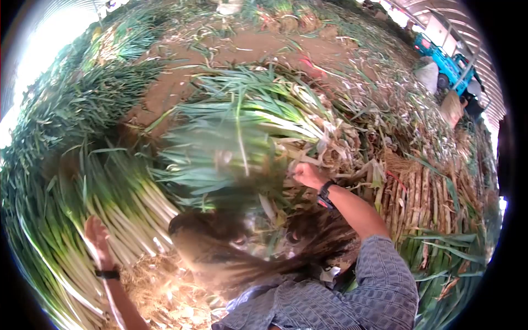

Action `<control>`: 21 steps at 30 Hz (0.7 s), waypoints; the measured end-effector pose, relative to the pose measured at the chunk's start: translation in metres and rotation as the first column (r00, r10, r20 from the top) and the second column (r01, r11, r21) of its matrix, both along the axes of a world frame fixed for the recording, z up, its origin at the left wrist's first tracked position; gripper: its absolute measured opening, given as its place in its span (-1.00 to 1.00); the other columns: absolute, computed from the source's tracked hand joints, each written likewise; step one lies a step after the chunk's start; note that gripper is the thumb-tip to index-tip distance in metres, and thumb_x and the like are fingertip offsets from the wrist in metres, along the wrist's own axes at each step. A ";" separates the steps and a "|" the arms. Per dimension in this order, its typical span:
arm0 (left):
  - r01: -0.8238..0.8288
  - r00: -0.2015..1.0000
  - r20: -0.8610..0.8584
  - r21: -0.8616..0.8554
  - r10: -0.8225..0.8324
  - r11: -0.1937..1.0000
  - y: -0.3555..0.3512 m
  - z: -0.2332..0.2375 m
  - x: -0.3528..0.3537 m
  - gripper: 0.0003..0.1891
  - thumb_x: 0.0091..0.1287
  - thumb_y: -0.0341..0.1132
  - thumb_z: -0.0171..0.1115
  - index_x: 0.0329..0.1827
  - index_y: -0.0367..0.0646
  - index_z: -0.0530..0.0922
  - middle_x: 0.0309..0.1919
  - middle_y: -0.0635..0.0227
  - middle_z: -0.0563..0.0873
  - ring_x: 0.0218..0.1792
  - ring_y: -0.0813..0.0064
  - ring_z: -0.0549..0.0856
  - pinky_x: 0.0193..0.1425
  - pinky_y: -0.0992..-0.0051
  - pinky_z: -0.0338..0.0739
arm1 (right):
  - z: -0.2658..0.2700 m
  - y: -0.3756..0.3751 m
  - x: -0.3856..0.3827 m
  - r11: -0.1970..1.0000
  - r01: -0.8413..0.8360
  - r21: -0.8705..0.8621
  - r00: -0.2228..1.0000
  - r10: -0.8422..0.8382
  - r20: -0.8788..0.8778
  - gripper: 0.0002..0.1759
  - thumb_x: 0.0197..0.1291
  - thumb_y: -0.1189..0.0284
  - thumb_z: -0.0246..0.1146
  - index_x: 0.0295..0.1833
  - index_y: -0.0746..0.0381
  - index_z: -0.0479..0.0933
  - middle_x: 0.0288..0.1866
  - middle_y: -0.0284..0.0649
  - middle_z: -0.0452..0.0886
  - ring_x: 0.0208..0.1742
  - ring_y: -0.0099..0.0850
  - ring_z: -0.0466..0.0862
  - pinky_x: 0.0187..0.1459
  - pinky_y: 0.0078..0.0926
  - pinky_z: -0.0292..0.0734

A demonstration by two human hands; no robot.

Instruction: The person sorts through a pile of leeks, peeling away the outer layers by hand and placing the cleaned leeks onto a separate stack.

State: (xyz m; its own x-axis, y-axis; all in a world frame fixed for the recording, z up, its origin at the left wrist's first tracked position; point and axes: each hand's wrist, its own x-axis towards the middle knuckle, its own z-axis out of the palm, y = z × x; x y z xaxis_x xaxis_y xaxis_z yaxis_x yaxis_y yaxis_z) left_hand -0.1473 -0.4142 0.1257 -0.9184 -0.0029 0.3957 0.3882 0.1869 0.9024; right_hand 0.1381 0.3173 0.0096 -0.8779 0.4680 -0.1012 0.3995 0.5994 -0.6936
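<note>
Fisted right hand [308,175] seemingly grips leeks [247,129]; left hand [98,234] splayed.

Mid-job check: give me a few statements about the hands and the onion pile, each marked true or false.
1. The right hand is closed in a fist on the long green onion leaves. True.
2. The left hand grips a knife. False: it is open and empty, fingers spread, beside the pale white onion stalks.
3. The right wrist wears a black wristband. True; the left wrist has one too.
4. A red truck stands at the upper right. False: what stands there is a blue vehicle.
</note>
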 end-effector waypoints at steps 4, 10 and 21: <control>0.214 0.930 0.272 0.149 -0.249 0.965 0.299 0.082 0.055 -0.64 0.50 -0.08 0.22 0.09 -0.21 0.66 -0.20 0.30 0.75 -0.37 0.58 0.67 -0.32 0.47 0.65 | -0.017 0.052 -0.006 0.985 0.117 0.126 0.990 -0.106 -0.091 -0.90 0.11 0.53 0.31 -0.24 0.31 0.63 -0.31 0.05 0.71 -0.26 -0.07 0.72 -0.19 -0.20 0.59; 0.609 0.522 0.381 0.460 -0.763 0.646 0.491 0.036 0.082 -0.74 0.55 -0.18 0.20 0.01 -0.22 0.67 -0.29 0.32 0.75 -0.43 0.56 0.69 -0.34 0.49 0.65 | -0.052 0.165 -0.031 0.859 0.333 0.388 0.941 -0.273 -0.202 -0.95 0.15 0.60 0.22 -0.26 0.28 0.56 -0.37 0.03 0.66 -0.23 -0.02 0.71 -0.20 -0.12 0.57; 0.737 0.087 0.612 0.492 -0.786 0.464 0.537 -0.013 0.074 -0.72 0.53 -0.35 0.20 0.17 -0.35 0.58 -0.23 0.32 0.75 -0.23 0.57 0.72 -0.12 0.55 0.63 | -0.029 0.231 -0.103 0.966 0.001 0.260 0.805 -0.155 0.573 -0.23 0.09 0.38 0.37 0.42 0.40 0.33 0.24 0.27 0.55 0.29 0.09 0.57 0.31 -0.10 0.48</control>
State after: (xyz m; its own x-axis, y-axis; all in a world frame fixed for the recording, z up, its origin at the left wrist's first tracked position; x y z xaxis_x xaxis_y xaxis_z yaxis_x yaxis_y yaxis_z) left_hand -0.0731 0.1233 0.1126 -0.3472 0.8821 -0.3184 -0.4337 0.1500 0.8885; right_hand 0.0349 0.5483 -0.0193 -0.6460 0.6095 -0.4596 0.7339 0.6615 -0.1544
